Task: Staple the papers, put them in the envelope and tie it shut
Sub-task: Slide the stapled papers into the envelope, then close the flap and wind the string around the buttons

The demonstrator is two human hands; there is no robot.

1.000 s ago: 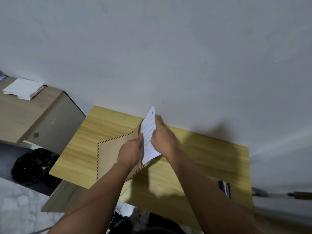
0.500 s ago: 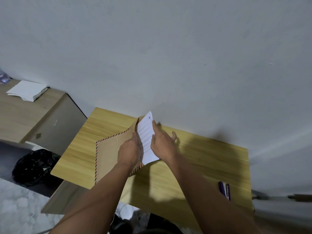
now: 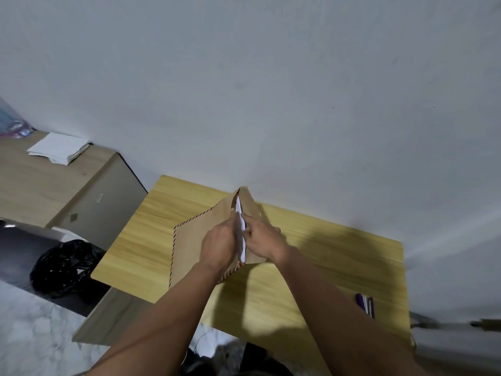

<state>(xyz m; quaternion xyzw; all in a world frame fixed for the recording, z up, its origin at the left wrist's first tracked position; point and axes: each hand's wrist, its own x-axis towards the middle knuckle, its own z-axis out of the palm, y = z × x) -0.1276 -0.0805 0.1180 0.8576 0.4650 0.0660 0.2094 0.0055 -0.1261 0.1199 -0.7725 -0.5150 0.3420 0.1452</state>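
A brown envelope (image 3: pixel 189 240) with a red-and-blue striped edge lies on the wooden table (image 3: pixel 325 256), its mouth facing right. My left hand (image 3: pixel 218 246) grips the upper side of the mouth. My right hand (image 3: pixel 264 238) holds the flap side, fingers at the opening. The white papers (image 3: pixel 241 226) sit almost wholly inside; only a thin white edge shows between my hands. A purple stapler (image 3: pixel 366 305) lies near the table's right front edge, away from both hands.
A wall runs right behind the table. To the left stands a lower wooden cabinet (image 3: pixel 32 185) with a stack of white paper (image 3: pixel 59 147). A black plastic bag (image 3: pixel 62 267) sits on the floor beside the table's left edge.
The papers have slid left into the envelope, from sticking out well past its mouth to showing only an edge. My right hand followed them to the opening.
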